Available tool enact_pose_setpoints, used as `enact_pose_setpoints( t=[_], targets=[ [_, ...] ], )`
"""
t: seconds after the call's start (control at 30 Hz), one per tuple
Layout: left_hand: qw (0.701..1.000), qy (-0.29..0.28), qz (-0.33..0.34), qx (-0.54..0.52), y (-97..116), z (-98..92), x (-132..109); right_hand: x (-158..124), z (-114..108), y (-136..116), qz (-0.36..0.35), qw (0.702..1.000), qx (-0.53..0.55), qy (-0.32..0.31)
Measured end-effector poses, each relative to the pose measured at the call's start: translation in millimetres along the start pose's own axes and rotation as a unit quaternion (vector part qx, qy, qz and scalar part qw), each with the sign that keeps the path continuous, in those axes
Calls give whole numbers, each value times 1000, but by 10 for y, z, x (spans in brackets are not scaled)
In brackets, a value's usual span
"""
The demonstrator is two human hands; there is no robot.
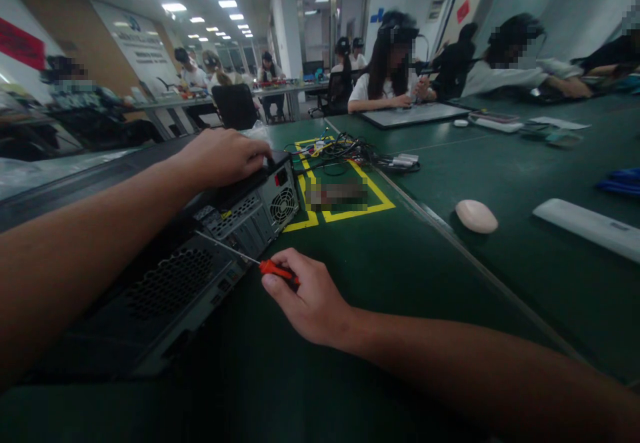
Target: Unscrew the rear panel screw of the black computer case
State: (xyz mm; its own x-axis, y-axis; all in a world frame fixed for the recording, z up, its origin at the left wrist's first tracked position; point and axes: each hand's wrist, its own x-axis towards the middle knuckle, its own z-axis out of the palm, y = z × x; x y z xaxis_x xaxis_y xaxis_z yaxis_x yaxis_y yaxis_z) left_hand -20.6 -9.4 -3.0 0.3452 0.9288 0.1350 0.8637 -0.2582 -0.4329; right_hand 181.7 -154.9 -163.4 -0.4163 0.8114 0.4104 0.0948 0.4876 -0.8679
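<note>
A black desktop computer case point(170, 289) lies on the green table at the left, its rear panel turned towards me. My left hand point(227, 156) is on its upper face, with the fingers bent over the edge by the power supply fan point(283, 205). In my right hand point(313, 299) is a screwdriver point(274, 268) with a red and black handle, gripped between thumb and fingers. Its thin shaft points left, and the tip meets the rear panel near the expansion slots. Whether it sits in a screw is too small to tell.
Behind the case lies a tangle of cables point(350, 149) beside yellow tape point(357, 213) and a blurred-out object point(337, 194). A pale rounded object point(477, 217) and a long white bar point(590, 226) lie to the right. Several people sit at tables beyond.
</note>
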Motion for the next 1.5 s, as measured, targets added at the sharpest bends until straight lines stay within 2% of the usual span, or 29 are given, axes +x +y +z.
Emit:
enact_pose_setpoints(
  t=[0.17,0.43,0.7,1.13,1.5],
  targets=[
    [1000,2,2,2,-10,15,5,16,2,11,-32,999,2,7],
    [1000,2,12,13,17,-29,-25,-2,-14,-17,28,999,30,-4],
    [999,-6,28,20,19,-61,-36,6,10,3,21,999,36,1],
    [1000,-12,1,-9,3,-10,-1,14,5,1,29,999,34,-1],
    [1000,7,14,-9,-7,-7,-19,-1,-2,-38,34,999,23,-2]
  ],
)
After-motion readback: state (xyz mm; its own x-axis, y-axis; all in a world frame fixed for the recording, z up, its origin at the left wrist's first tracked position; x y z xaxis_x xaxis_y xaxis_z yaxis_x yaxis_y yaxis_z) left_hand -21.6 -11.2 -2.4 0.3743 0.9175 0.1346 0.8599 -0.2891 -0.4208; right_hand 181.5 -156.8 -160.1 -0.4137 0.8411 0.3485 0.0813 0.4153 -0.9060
